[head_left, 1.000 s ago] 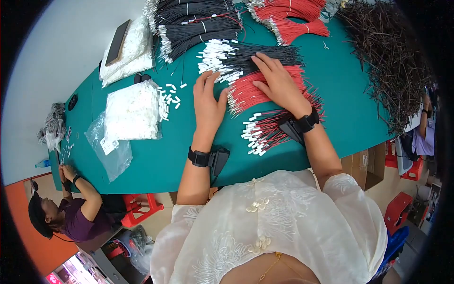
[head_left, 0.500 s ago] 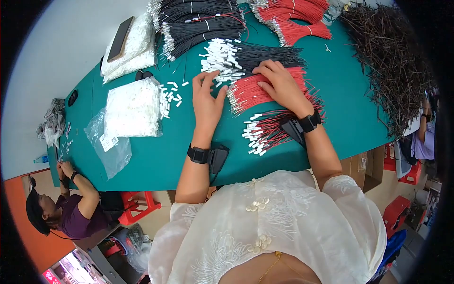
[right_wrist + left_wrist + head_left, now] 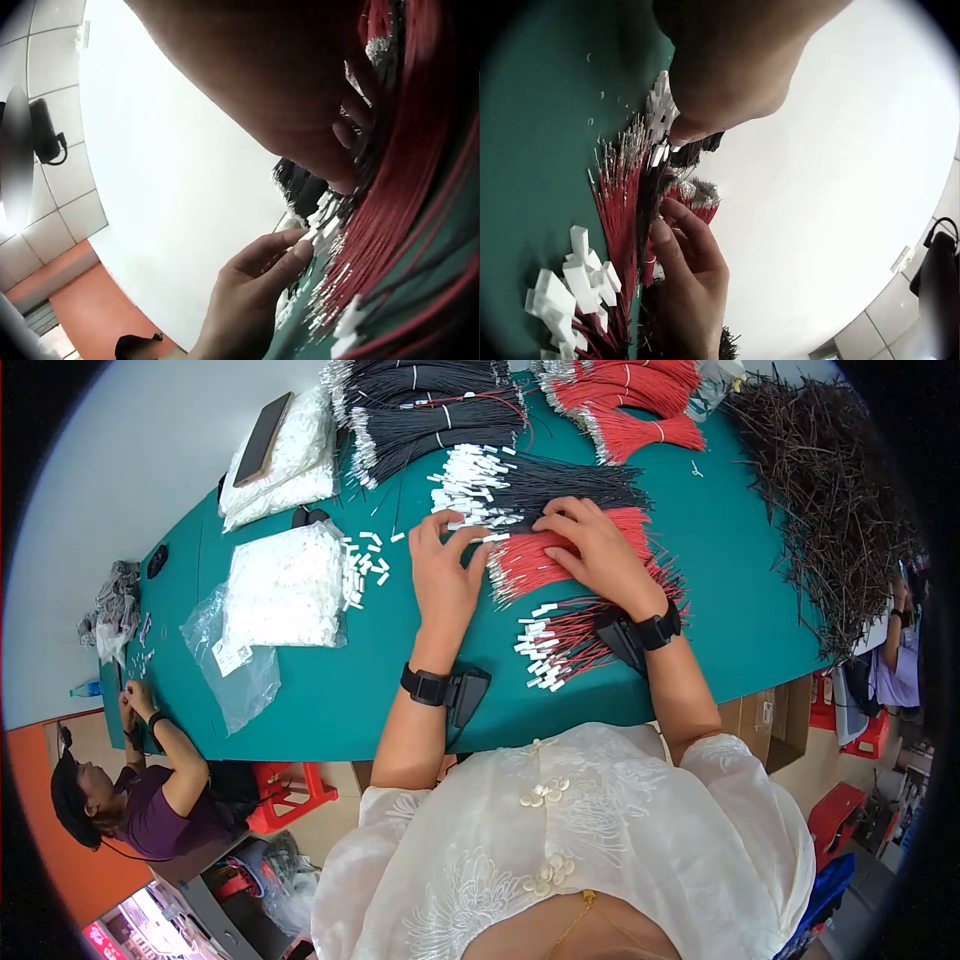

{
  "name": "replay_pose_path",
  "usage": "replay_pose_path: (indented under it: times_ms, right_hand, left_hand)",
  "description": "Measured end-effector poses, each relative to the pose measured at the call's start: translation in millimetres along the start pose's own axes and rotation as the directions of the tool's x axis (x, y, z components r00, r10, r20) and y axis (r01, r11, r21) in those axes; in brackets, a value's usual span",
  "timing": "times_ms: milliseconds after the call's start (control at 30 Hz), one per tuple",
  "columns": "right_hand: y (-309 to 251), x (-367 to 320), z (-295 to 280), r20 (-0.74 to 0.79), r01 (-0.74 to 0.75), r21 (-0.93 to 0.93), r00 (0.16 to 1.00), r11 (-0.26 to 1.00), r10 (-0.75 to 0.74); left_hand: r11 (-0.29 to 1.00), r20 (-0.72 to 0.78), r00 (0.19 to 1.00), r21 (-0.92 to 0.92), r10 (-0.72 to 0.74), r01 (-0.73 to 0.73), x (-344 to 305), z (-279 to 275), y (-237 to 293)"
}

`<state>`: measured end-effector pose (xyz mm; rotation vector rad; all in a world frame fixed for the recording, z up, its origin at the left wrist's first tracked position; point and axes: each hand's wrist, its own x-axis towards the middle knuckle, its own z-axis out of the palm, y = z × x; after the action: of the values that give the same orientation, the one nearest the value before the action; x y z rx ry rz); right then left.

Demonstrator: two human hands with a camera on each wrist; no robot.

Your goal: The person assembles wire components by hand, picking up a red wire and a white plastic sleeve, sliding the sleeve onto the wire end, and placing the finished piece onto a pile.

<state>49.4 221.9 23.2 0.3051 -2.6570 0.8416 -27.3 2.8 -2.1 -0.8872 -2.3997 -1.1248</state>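
In the head view, my left hand [image 3: 445,585] is at the left ends of the wires. Its thumb and index finger pinch a white connector [image 3: 311,235], seen in the right wrist view. My right hand [image 3: 600,555] bends over the wires, its curled fingers at the black wires [image 3: 575,482] and its thumb over the red wires [image 3: 530,565]. In the left wrist view, its thumb and index finger close on a thin dark wire at the bundle's edge. White connectors [image 3: 470,480] cap the black wires; the nearby red wires end in bare metal tips.
Red and black wires with white connectors [image 3: 540,650] lie nearest me. Loose connectors [image 3: 365,565] lie beside an open bag of connectors [image 3: 285,585]. Tied black bundles [image 3: 440,425] and red bundles [image 3: 650,432] lie behind. A dark wire heap [image 3: 820,510] fills the right; another person [image 3: 150,800] sits left.
My left thumb and fingers have come together at the white connectors. My right hand's fingers have drawn back from a spread pose over the black wires and curled in.
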Motion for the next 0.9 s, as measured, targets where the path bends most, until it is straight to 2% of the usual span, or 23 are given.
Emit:
replay_pose_path:
  times_ms: [100, 267, 300, 333, 367, 400, 500, 567, 633, 667, 700, 767, 800, 900]
  right_hand:
    - [-8.4, 2.0, -6.3, 0.036, 0.023, 0.036, 0.999, 0.999, -0.024]
    - [-7.8, -0.7, 7.4, 0.132, 0.030, 0.073, 0.990, 0.997, -0.040]
    - [-6.6, -1.0, 8.0, 0.129, 0.026, 0.073, 0.991, 0.997, -0.036]
    - [-4.7, 0.0, 7.9, 0.132, 0.046, 0.077, 0.990, 0.996, -0.056]
    - [-3.4, 1.3, 7.4, 0.136, 0.066, 0.081, 0.988, 0.994, -0.077]
    - [-2.9, 2.2, 7.1, 0.141, 0.088, 0.086, 0.985, 0.992, -0.100]
    - [-2.6, 2.8, 6.4, 0.086, 0.138, 0.142, 0.985, 0.980, -0.151]
    - [-5.6, 2.7, 2.3, 0.058, 0.162, 0.165, 0.983, 0.973, -0.173]
    - [-18.5, 0.4, -6.8, 0.101, -0.056, 0.389, 0.995, 0.919, 0.017]
    - [-22.4, -0.6, -8.1, 0.137, -0.163, 0.490, 0.985, 0.857, 0.109]
    - [-23.6, -0.7, -7.0, 0.137, -0.163, 0.489, 0.984, 0.857, 0.109]
    - [-25.2, -0.9, -4.0, 0.007, -0.096, 0.474, 0.994, 0.875, 0.105]
    - [-25.4, -1.3, -3.4, -0.058, -0.063, 0.463, 0.993, 0.884, 0.101]
    - [-25.5, -1.8, -5.5, -0.071, -0.053, 0.430, 0.993, 0.901, 0.092]
  left_hand:
    - [0.999, -0.059, 0.998, -0.015, 0.038, -0.039, 0.5, -3.3, -1.2]
    - [0.998, -0.145, 0.989, -0.063, 0.009, -0.019, -1.2, -10.3, 4.9]
    - [0.951, -0.078, 0.984, -0.281, -0.159, 0.131, -3.4, -9.5, 3.7]
    - [0.835, 0.025, 0.951, -0.473, -0.308, 0.282, -5.7, -8.1, 2.4]
    - [0.658, 0.155, 0.892, -0.624, -0.426, 0.422, -7.4, -7.1, 1.8]
    - [0.657, 0.155, 0.891, -0.623, -0.427, 0.424, -8.3, -6.5, 1.9]
    - [0.484, 0.261, 0.863, -0.740, -0.433, 0.467, -10.6, -5.3, 2.2]
    - [0.470, 0.288, 0.856, -0.738, -0.429, 0.484, -11.3, -5.0, 1.4]
    - [0.442, 0.341, 0.842, -0.733, -0.418, 0.516, -11.6, -5.0, 1.4]
    - [0.442, 0.341, 0.842, -0.733, -0.419, 0.517, -11.7, -5.1, 2.9]
    - [0.513, 0.319, 0.859, -0.699, -0.400, 0.499, -11.1, -5.0, 5.9]
    - [0.642, 0.281, 0.891, -0.618, -0.357, 0.453, -10.5, -4.6, 11.7]
    - [0.642, 0.282, 0.891, -0.619, -0.357, 0.453, -11.2, -4.4, 12.2]
    - [0.730, 0.349, 0.895, -0.528, -0.279, 0.434, -13.4, -3.9, 13.3]
